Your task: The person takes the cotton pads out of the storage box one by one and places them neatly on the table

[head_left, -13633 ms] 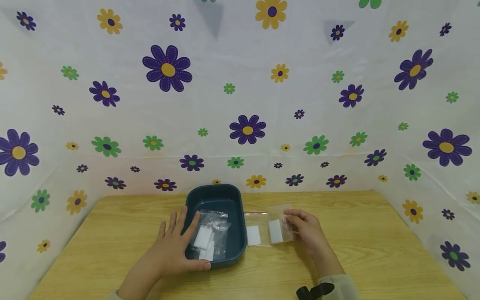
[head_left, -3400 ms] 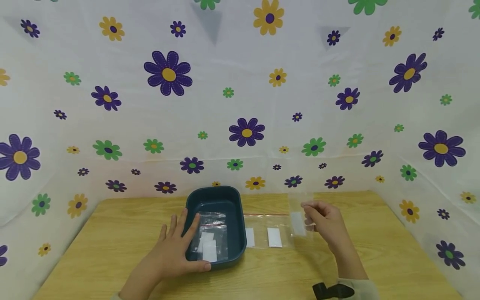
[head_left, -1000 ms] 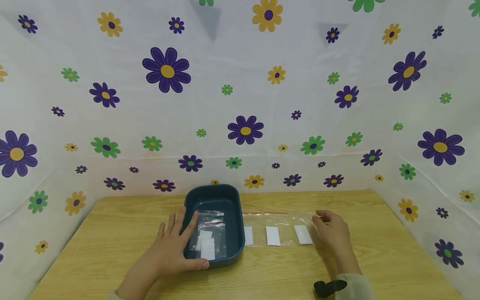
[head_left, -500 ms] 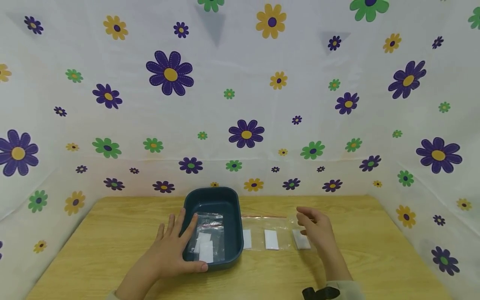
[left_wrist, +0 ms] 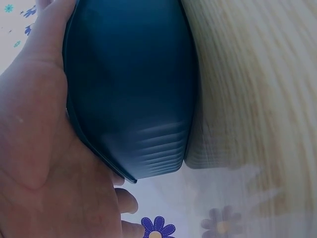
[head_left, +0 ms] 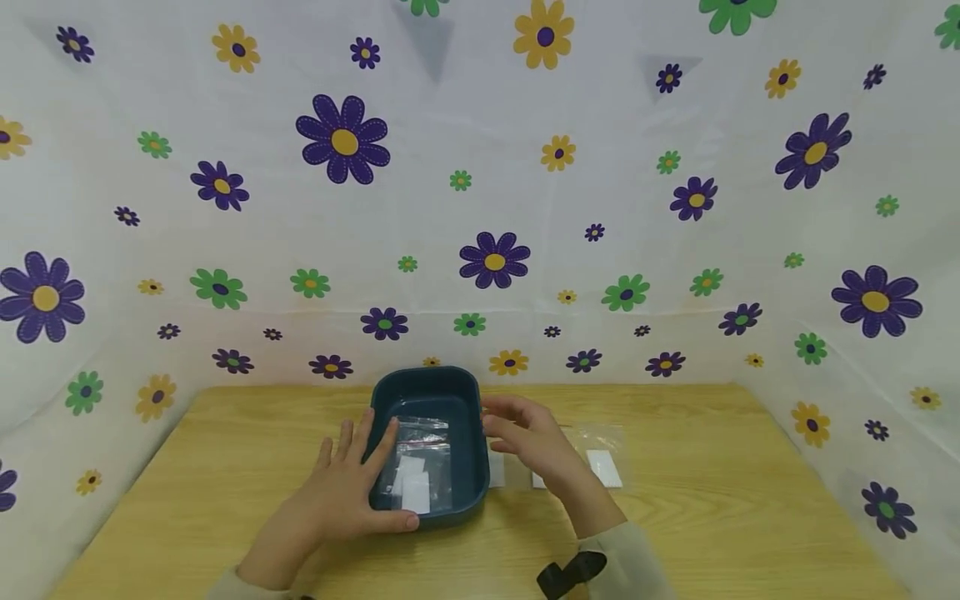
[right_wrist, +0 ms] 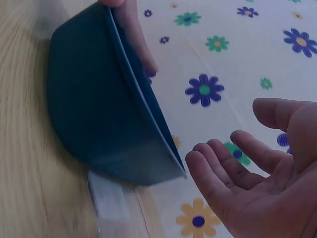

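A dark blue plastic basin stands on the table with several clear zip bags inside, white flat pieces in them. Spread over its left and near rim, my left hand keeps its fingers fairly straight, the index finger and thumb reaching over the edge. My right hand is at the basin's right rim, fingers loosely bent and holding nothing; the right wrist view shows its fingertips near the rim. To the right of the basin lies a row of zip bags with white pieces, the rightmost bag most visible, others partly hidden under the right hand.
The wooden table reaches back to a white cloth printed with flowers, which also hangs along both sides. A black strap-mounted device is on the right wrist.
A bag pinched by my right hand earlier now lies at the right end of the row, released. That hand has moved left to the basin's rim. My left hand has stayed put.
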Available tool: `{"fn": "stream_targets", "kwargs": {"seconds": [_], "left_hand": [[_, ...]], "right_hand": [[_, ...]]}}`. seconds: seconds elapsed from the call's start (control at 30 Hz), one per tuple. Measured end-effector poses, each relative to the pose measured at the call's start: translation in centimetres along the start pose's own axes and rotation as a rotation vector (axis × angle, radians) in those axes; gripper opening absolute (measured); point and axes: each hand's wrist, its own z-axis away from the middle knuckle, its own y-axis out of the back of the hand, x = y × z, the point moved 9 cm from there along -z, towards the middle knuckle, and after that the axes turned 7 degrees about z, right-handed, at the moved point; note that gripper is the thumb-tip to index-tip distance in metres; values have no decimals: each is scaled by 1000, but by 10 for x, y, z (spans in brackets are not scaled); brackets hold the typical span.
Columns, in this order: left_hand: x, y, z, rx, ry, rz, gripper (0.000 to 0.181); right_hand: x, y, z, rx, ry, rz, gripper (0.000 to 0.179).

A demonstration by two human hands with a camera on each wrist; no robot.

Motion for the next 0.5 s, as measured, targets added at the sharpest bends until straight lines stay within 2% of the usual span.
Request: {"fn": "stream_targets", "kwargs": {"seconds": [0.13, 0.3, 0.5], "left_hand": [[3, -1, -3, 2, -4, 13, 126], [3, -3, -3, 3, -11, 23, 124], [1, 0, -1, 8, -7, 9, 123]], "right_hand": [[-9, -18, -9, -60, -5, -8, 47], [-6, -44, -14, -118, -75, 26, 55], [0, -66, -19, -90, -133, 74, 63]]}}
